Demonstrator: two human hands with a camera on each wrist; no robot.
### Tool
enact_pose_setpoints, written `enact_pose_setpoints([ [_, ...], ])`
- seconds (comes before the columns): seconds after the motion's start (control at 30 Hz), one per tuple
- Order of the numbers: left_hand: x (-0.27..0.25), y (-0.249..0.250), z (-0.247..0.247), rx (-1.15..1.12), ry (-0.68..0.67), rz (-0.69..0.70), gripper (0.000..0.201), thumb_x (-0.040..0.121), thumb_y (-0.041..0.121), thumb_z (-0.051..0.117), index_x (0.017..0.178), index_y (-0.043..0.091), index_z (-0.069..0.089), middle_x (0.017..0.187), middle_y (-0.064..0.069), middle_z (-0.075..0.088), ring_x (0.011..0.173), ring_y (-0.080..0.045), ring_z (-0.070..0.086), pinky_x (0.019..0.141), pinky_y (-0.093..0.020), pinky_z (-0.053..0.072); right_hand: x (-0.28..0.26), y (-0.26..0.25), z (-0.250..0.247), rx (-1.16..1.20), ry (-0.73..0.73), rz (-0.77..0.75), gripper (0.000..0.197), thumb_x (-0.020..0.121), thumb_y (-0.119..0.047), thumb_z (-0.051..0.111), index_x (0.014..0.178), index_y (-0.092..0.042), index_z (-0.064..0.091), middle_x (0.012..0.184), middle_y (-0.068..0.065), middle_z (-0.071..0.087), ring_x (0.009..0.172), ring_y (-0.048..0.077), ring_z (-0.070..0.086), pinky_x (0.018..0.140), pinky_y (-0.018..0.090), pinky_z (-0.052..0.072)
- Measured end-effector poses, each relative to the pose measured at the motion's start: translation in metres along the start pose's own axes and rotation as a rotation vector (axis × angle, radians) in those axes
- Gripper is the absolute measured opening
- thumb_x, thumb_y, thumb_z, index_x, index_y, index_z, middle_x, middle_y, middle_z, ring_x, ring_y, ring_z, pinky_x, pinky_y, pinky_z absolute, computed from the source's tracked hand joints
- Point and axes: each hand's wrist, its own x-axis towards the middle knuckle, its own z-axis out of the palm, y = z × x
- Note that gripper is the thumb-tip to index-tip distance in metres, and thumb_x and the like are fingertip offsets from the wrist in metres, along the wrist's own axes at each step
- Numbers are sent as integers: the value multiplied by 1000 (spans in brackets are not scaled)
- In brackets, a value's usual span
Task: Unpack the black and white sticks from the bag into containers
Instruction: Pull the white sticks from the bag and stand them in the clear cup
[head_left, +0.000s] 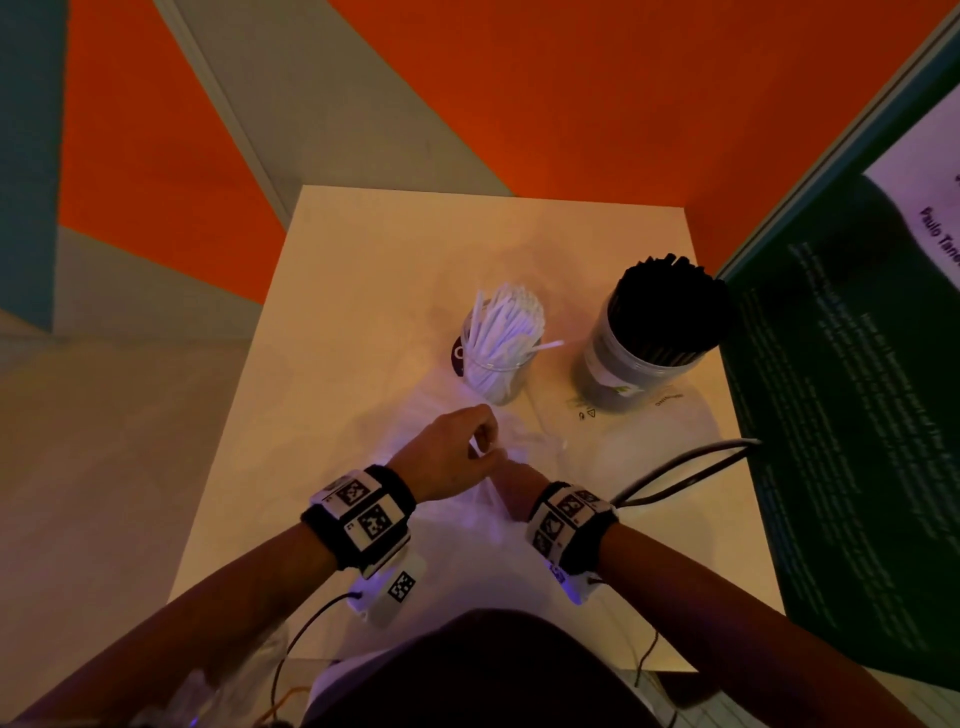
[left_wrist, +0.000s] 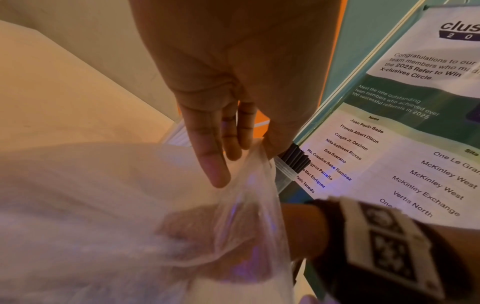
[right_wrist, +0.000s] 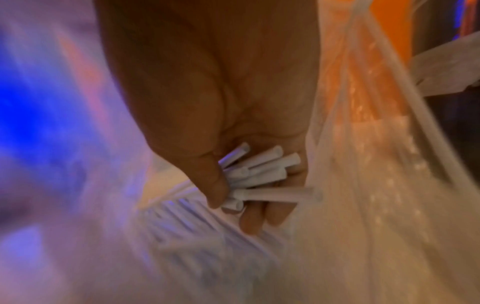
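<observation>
A thin translucent plastic bag lies on the white table in front of me. My left hand pinches the bag's rim and holds its mouth up; the left wrist view shows that pinch on the bag. My right hand is inside the bag, fingers and thumb curled round a bunch of white sticks. More white sticks lie loose below it. A clear jar holds white sticks. Right of it, a grey jar is packed with black sticks.
A dark green poster board stands along the table's right edge, close to the grey jar. Black cables loop over the table on the right. Orange and grey floor surrounds the table.
</observation>
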Motion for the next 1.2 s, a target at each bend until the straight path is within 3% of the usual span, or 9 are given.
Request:
enact_pose_setpoints([
  [0.2, 10, -9, 3, 76, -47, -36, 21, 88, 29, 65, 92, 11, 53, 92, -4, 60, 79, -23, 59, 77, -37, 53, -34, 18, -48, -79, -120, -58, 36, 98, -10, 40, 132, 2, 46, 135, 19, 51, 121, 28, 51, 105, 34, 38],
  [0.33, 19, -12, 8, 210, -169, -52, 36, 87, 46, 62, 93, 13, 51, 93, -3, 58, 78, -21, 56, 69, -29, 43, -78, 52, -98, -255, -206, 47, 26, 96, -8, 38, 110, 0, 59, 110, 18, 60, 98, 28, 57, 81, 33, 42],
  [0.43, 27, -7, 10, 344, -232, -22, 46, 85, 58, 56, 95, 14, 50, 98, -3, 53, 83, -23, 53, 75, -33, 44, -114, 70, -139, -395, -185, 149, 33, 99, -12, 37, 119, 0, 59, 123, 13, 61, 109, 27, 59, 97, 35, 48],
  [0.53, 34, 8, 9, 390, -116, 109, 57, 81, 64, 56, 109, 15, 50, 111, 0, 49, 98, -19, 48, 81, -33, 43, -146, 73, -176, -401, -115, 249, 33, 99, -16, 40, 124, -5, 58, 128, 12, 59, 118, 27, 57, 93, 31, 46],
  [0.67, 44, 46, 8, 302, 37, 348, 84, 71, 64, 67, 133, 14, 40, 133, 0, 43, 123, -15, 37, 97, -29, 35, -170, 59, -206, -341, -89, 298, 26, 95, -18, 46, 114, -13, 63, 101, 7, 60, 87, 18, 51, 73, 28, 40],
  [0.8, 49, 70, 8, 321, 83, 381, 65, 82, 51, 65, 131, 16, 42, 120, -3, 57, 102, -16, 52, 74, -20, 33, -158, 33, -209, -372, -24, 13, 13, 91, -14, 49, 91, -11, 62, 72, -3, 51, 67, 15, 49, 59, 26, 37],
  [0.9, 46, 54, -8, 372, 115, 291, 32, 95, 34, 52, 120, 14, 54, 91, -13, 65, 78, -32, 62, 59, -29, 33, -137, 33, -204, -154, 109, -118, 25, 93, -32, 54, 97, -10, 65, 73, -4, 58, 72, 19, 57, 65, 29, 42],
  [1.03, 34, 24, -30, 379, 128, 219, 21, 97, 30, 51, 107, 12, 56, 81, -16, 63, 71, -35, 59, 56, -32, 30, -110, 32, -184, 639, 523, -257, 54, 89, -50, 43, 101, -2, 62, 103, 21, 64, 100, 33, 60, 92, 47, 45],
  [1.2, 36, 20, -30, 278, 106, 246, 23, 97, 34, 49, 104, 13, 58, 75, -8, 60, 58, -17, 50, 54, -28, 28, -79, -1, -150, 882, 624, -322, 38, 102, -26, 38, 97, -2, 68, 96, 6, 71, 87, 6, 64, 84, 22, 48],
])
